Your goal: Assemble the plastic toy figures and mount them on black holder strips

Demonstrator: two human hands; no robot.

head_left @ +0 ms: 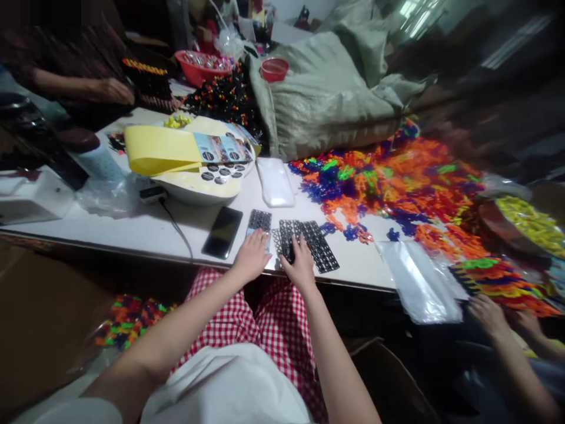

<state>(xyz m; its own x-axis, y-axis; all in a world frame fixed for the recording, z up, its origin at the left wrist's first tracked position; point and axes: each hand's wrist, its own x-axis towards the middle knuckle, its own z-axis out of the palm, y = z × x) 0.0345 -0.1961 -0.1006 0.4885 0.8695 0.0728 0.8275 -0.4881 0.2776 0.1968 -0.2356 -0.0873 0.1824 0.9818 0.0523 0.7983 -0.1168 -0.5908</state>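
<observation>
My left hand (pixel 252 254) lies on the near edge of the white table (pixel 145 229), its fingers curled over a black perforated card (pixel 259 222). Just to its right, my right hand (pixel 301 259) presses on a second black card (pixel 309 241) with rows of round holes, fingers bent and pinching at its near end. Both cards lie flat on the table. A black phone (pixel 223 231) rests left of my left hand.
A heap of bright plastic pieces (pixel 397 182) covers the table's right side. Clear bags (pixel 417 282) lie at right, a grey sack (pixel 326 100) behind. A yellow roll (pixel 159 150) sits on a white device. Other people's hands (pixel 488 315) work nearby.
</observation>
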